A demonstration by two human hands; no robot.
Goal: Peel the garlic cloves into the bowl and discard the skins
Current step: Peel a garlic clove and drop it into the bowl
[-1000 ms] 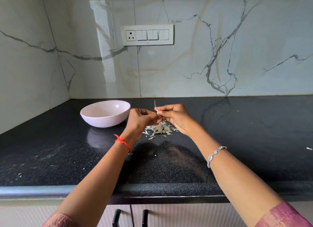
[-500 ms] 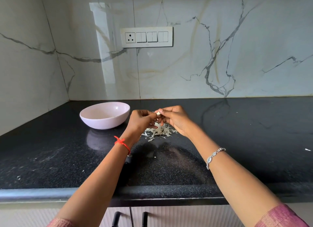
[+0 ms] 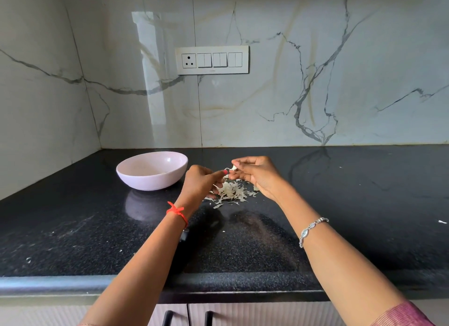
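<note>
A black speckled surface [image 3: 364,204] was seen running into a corner, backed by glossy white marble wall panels [image 3: 315,94] veined in grey. A white switch plate [image 3: 212,60] was mounted on the back wall, with a socket [image 3: 189,61] at its left end. Two dark handles [image 3: 167,318] were fitted on pale cabinet doors [image 3: 267,313] below

No legible text, brand, label or number in view, faint mark on lower edge of wall switch plate [image 3: 212,68] too small to read
</note>
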